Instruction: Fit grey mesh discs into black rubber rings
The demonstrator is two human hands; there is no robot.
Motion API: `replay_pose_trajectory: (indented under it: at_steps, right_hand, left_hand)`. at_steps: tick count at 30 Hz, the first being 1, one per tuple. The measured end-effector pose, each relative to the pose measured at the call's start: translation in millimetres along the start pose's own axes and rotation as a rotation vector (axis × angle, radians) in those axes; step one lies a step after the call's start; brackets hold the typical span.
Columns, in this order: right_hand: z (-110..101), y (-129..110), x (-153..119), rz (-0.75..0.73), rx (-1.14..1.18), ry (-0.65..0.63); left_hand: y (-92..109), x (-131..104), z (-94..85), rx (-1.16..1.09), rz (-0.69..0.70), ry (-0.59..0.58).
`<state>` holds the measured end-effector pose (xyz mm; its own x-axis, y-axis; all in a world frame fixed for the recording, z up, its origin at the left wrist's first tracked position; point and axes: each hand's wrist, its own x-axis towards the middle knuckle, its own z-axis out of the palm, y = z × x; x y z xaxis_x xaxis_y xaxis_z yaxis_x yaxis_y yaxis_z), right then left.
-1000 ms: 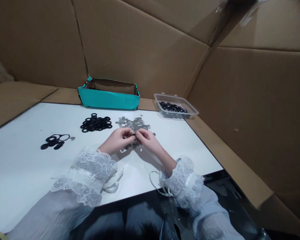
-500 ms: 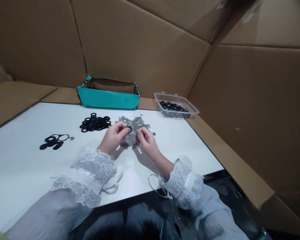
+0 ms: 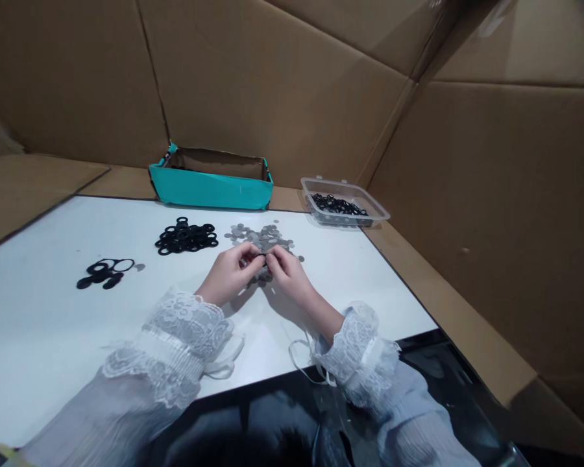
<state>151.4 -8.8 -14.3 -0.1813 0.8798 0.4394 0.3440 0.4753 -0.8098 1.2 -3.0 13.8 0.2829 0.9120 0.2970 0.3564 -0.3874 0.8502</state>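
My left hand (image 3: 230, 275) pinches a black ring (image 3: 261, 255), mostly covered by the fingers. Thumb and fingertips of my right hand (image 3: 292, 275) are pressed together against the left fingertips at the ring; what they hold is hidden. Both hands are above a loose pile of small grey discs (image 3: 260, 237) on the white table. Left of that pile is a heap of black rings (image 3: 185, 237). Farther left lies a small group of black pieces (image 3: 100, 274), some ring-shaped, with a grey disc (image 3: 139, 266) beside it.
At the back stands a turquoise open box (image 3: 211, 190). A clear plastic tray (image 3: 379, 211) holding many black rings (image 3: 338, 204) sits at the back right. Cardboard walls (image 3: 292, 91) rise behind and to the right. The white table's (image 3: 370, 285) front edge runs close to the forearms.
My hands have come together: the left moved right with the black ring, and its fingertips now meet the right hand's. The ring has gone mostly out of sight between them.
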Motion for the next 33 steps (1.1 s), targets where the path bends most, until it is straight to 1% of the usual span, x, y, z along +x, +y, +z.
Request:
replay_pose_trajectory:
  at_steps: [3,7,12,14,17,20,24,26,29,33]
  right_hand:
    - [-0.1,-0.9,0.1,0.012,0.018,-0.02]
    - [0.6,-3.0,-2.8,0.011,0.128,0.003]
    - [6.8,-0.3,-6.4,0.033,0.251,0.028]
    - [10.5,1.6,-6.7,0.069,0.277,0.035]
    - [13.4,1.9,-6.3,0.123,0.29,0.012]
    - [10.2,-0.5,-5.0,0.128,0.27,0.025]
    - [3.2,-0.9,-2.3,0.127,0.26,-0.002]
    - [1.9,0.4,-1.5,0.133,0.261,-0.019]
    - [1.2,1.1,-1.5,0.137,0.238,-0.025]
    - [-2.8,-1.0,-2.1,0.074,0.12,-0.038]
  left_hand:
    - [0.4,0.3,-2.9,0.033,0.026,-0.023]
    - [1.9,-0.4,-4.0,0.063,0.073,0.012]
    - [4.0,-4.0,3.9,0.043,0.02,0.057]
    - [3.4,-5.7,8.9,0.036,-0.001,0.081]
    - [0.8,-6.3,12.8,-0.012,-0.03,0.078]
    - [-1.0,-2.9,8.0,-0.042,-0.046,0.015]
    - [0.6,4.3,-4.5,-0.078,-0.074,-0.153]
    - [2.2,6.3,-7.9,-0.105,-0.088,-0.174]
    - [4.0,6.2,-8.5,-0.111,-0.127,-0.181]
    - [5.3,4.1,-8.7,-0.052,-0.137,-0.268]
